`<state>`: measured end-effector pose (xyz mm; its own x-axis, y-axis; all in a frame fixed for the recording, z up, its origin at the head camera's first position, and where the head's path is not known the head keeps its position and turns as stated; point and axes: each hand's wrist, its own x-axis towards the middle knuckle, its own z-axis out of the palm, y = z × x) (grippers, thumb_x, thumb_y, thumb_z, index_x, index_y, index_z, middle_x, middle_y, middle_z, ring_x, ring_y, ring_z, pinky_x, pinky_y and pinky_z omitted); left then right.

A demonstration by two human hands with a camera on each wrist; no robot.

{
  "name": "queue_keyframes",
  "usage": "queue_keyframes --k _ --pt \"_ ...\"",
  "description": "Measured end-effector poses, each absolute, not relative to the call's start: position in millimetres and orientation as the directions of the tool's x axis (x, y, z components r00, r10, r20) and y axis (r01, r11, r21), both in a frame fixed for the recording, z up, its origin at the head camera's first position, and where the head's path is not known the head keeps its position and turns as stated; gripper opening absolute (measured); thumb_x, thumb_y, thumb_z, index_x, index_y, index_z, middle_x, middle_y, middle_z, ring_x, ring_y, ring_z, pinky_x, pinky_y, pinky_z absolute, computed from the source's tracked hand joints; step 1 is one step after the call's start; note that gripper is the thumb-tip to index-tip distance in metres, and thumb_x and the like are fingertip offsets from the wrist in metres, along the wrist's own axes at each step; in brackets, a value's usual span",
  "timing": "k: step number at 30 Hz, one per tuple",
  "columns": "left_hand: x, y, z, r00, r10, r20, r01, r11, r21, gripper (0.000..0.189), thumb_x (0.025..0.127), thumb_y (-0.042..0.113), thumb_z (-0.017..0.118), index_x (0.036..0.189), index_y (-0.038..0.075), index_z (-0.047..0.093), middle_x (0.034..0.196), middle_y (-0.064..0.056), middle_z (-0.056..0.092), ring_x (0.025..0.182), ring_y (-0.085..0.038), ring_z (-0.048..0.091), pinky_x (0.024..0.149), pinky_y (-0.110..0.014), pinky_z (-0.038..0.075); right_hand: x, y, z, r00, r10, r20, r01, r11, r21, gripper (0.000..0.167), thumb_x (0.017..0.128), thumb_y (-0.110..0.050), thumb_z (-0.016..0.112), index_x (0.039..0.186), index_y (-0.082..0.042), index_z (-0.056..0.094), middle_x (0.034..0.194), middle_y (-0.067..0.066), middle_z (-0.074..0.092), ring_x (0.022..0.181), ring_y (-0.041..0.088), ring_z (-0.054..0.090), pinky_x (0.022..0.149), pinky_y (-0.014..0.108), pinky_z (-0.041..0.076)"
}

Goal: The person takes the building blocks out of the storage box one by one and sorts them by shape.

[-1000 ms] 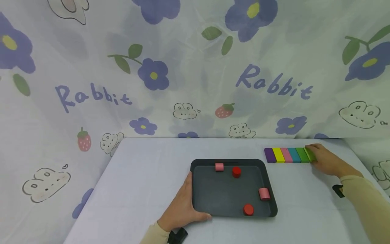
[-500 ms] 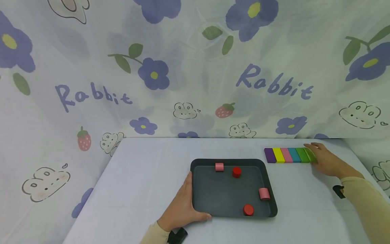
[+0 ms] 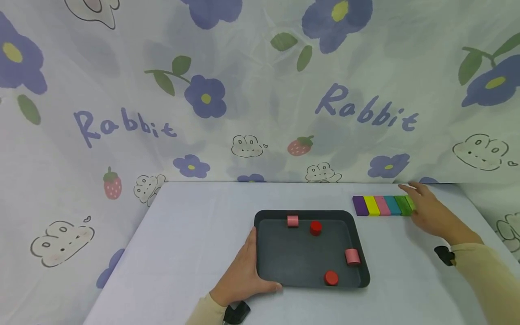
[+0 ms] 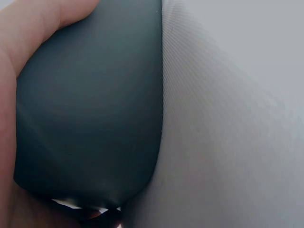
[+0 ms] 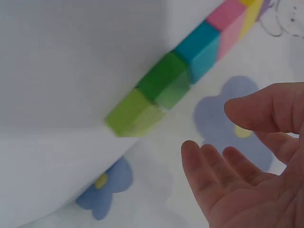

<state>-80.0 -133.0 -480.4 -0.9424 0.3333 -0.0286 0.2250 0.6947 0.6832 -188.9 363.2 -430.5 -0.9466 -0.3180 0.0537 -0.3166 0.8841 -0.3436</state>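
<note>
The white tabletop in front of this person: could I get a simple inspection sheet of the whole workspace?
Surface: plain white tabletop, no print seen.
Job's things: dark grey tray holding two pink cylinders on their sides and two red cylinders upright; to its right, a row of six blocks.
Clutter: nothing seen.
Hands: left hand touches the tray's near-left corner; right hand, holding nothing, is by the light green block. Black devices at both wrists.
Cables: nothing seen.
Surroundings: flower-patterned cloth backdrop.

The head view faces forward and down; the close left-wrist view shares its five-o'clock tray (image 3: 292, 259), the right-wrist view its four-o'clock blocks (image 3: 383, 206).
</note>
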Motion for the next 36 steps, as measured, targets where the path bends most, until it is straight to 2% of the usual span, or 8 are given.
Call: queue_keyframes --k 7,22,36 --pt "-80 -133 -480 -0.942 0.333 -0.049 0.208 0.692 0.692 0.149 0.064 0.07 0.084 0.161 0.006 -0.009 0.168 -0.013 0.001 0.153 -0.029 0.011 0.117 -0.054 0.025 -180 335 -420 -0.957 -0.275 0.096 -0.291 0.886 -0.361 0.069 0.087 0.009 0.059 0.149 0.01 0.03 0.145 0.042 0.024 0.124 0.06 0.035 0.096 0.073 0.036" --pt "-79 -133 -477 -0.945 0.323 -0.062 0.19 0.692 0.697 0.15 0.062 0.071 0.084 0.161 0.007 -0.009 0.168 -0.009 -0.001 0.153 -0.026 0.009 0.119 -0.051 0.024 -158 282 -404 -0.922 -0.26 0.287 -0.366 0.826 -0.428 0.063 0.087 0.006 0.065 0.144 0.01 0.04 0.141 0.035 0.037 0.121 0.056 0.044 0.094 0.071 0.04" --pt "-79 -133 -479 -0.943 0.328 -0.052 0.199 0.685 0.701 0.15 0.063 0.07 0.085 0.16 0.004 -0.008 0.168 -0.013 0.001 0.153 -0.03 0.011 0.117 -0.054 0.025 -152 232 -400 -0.919 -0.274 0.282 -0.381 0.797 -0.468 0.062 0.092 -0.004 0.067 0.148 0.003 0.04 0.143 0.032 0.042 0.119 0.05 0.053 0.095 0.066 0.045"
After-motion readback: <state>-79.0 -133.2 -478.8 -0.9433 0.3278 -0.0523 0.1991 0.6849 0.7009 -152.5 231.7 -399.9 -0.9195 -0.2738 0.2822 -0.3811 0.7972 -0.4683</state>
